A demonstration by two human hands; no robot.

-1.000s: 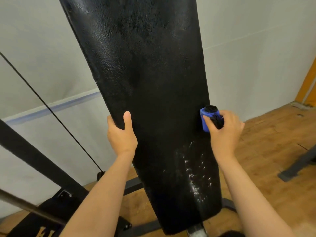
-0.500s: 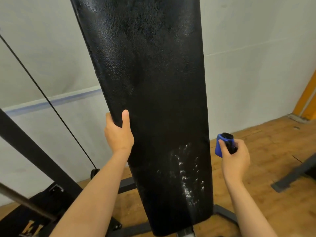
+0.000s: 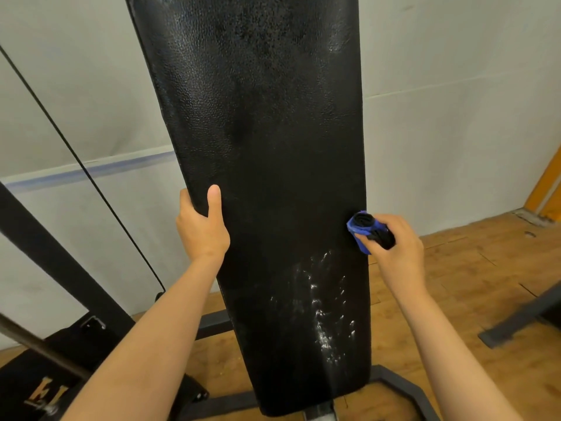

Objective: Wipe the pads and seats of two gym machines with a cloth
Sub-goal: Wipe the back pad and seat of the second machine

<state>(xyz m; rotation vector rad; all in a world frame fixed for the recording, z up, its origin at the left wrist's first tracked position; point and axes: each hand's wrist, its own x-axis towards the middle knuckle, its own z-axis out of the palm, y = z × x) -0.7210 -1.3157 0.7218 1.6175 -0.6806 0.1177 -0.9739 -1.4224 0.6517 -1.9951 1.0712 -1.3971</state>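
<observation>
Black, pebbled vinyl covers the long padded backrest (image 3: pixel 267 177), which fills the middle of the view and leans slightly towards eleven o'clock. The left hand (image 3: pixel 202 232) grips its edge at nine o'clock, thumb flat on the front and fingers wrapped behind. At three o'clock, the right hand (image 3: pixel 397 253) holds a bunched blue cloth with a black part (image 3: pixel 359 227) in curled fingers, touching the pad's right edge. White wet flecks (image 3: pixel 324 314) dot the vinyl at five o'clock. A thin black cable (image 3: pixel 76 156) slants past at ten o'clock, above the wooden plank floor (image 3: pixel 470 268).
</observation>
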